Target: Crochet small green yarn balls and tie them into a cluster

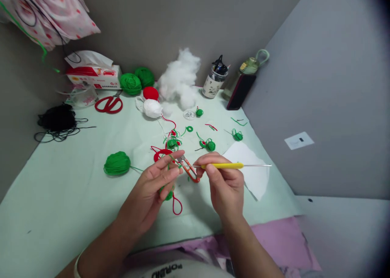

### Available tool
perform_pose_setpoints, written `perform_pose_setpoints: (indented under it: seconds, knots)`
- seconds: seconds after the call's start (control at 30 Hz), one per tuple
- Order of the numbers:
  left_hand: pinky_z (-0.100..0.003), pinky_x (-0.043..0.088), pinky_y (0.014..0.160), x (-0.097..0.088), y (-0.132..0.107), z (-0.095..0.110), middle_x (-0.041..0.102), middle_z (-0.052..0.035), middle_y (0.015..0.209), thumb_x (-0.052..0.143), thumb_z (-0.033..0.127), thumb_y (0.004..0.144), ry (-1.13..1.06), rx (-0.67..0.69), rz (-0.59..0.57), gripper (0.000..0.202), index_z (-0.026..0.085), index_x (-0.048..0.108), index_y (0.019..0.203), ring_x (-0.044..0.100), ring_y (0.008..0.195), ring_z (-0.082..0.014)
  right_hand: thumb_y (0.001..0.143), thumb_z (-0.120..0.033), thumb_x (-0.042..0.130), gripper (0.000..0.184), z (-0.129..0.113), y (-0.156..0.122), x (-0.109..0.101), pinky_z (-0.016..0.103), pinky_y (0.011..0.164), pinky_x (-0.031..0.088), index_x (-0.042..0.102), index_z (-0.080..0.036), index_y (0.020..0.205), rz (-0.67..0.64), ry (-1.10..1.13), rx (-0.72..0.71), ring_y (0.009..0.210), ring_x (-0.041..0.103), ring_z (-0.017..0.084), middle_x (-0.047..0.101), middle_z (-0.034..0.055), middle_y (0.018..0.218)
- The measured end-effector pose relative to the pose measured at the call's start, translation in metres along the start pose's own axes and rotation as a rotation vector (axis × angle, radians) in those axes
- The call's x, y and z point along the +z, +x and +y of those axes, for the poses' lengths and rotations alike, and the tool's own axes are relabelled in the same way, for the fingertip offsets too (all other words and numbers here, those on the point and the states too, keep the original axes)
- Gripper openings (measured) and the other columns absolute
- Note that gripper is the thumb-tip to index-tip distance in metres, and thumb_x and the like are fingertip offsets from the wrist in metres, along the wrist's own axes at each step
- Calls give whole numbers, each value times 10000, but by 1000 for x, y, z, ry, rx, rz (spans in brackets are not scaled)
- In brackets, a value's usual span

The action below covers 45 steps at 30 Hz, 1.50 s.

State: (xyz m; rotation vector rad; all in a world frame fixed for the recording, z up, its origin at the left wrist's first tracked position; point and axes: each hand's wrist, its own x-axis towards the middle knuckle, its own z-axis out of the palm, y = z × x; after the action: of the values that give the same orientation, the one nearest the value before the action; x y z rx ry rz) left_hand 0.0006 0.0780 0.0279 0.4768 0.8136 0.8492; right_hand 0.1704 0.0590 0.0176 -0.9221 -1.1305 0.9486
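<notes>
I am looking down on the pale green cloth (61, 196). The green yarn ball (117, 163) is lying just left of the hands, its strand running to the left hand (152, 188). The right hand (225, 188) is clasping the yellow crochet hook (225, 166), probably laid sideways to clear the orange snips (190, 170) it is also gripping. The left is pinching the green crochet piece (168, 194) beside the blades.
</notes>
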Motion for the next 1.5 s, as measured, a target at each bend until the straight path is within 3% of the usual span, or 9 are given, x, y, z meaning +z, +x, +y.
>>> perform_pose_setpoints:
  seconds: [0.2,0.3,0.4,0.53,0.67,0.83,1.07,1.37,1.5]
  knots:
    - [-164,280,469,4,0,-4,508,75,630,810,245,813,84,123,52,518,243,682,1315,346,471,-24,981,-228,611,177,-3,-3,4,291,607,532,783,-260,1002,-35,-101,-50,692,625,142,691,42,882]
    - [-174,333,481,8,0,-9,600,51,738,835,249,777,148,220,100,661,275,612,1399,457,516,-47,959,-132,614,282,4,-11,12,326,743,580,764,-280,1146,-88,-545,-314,898,689,187,712,75,1046]
    - [-167,324,489,5,0,-8,518,71,619,817,260,796,69,105,28,589,217,649,1358,400,500,-47,923,-77,631,368,8,-15,11,325,771,589,740,-282,1209,-86,-691,-515,943,700,198,724,81,1099]
    - [-158,251,469,0,0,0,413,93,530,793,270,829,6,14,4,395,166,738,1206,272,470,-31,967,-146,588,236,2,-9,5,318,629,565,770,-263,1061,43,-262,-219,760,669,177,727,54,908]
    - [-173,316,496,2,-1,-1,522,67,602,827,266,797,130,108,19,441,235,730,1226,416,510,-48,974,-245,617,165,-1,-1,8,293,567,535,782,-242,980,1,-14,-44,685,634,151,722,55,899]
    - [-189,354,495,3,0,-6,676,-19,811,829,311,788,239,160,32,434,224,742,1204,567,692,-116,979,-222,613,169,0,-3,13,363,731,594,772,-243,1030,-44,-232,-91,886,705,206,760,69,969]
    - [-174,331,492,4,5,-8,616,10,786,814,304,802,20,67,36,476,212,717,1259,471,607,-72,949,-81,603,400,1,-15,13,369,836,613,700,-288,1277,-177,-762,-470,1026,696,214,710,99,1200]
    - [-147,241,450,-1,5,2,458,46,683,812,221,783,-55,-41,-74,366,172,775,1144,261,526,-35,981,-210,590,192,-4,-2,2,291,530,520,779,-239,969,52,-53,-67,617,604,137,681,45,856]
    - [-157,287,458,7,3,-7,519,43,724,822,224,769,76,133,52,531,244,707,1287,352,548,-53,963,-156,606,226,0,-8,9,329,679,589,770,-260,1078,-61,-343,-192,785,685,176,712,63,969]
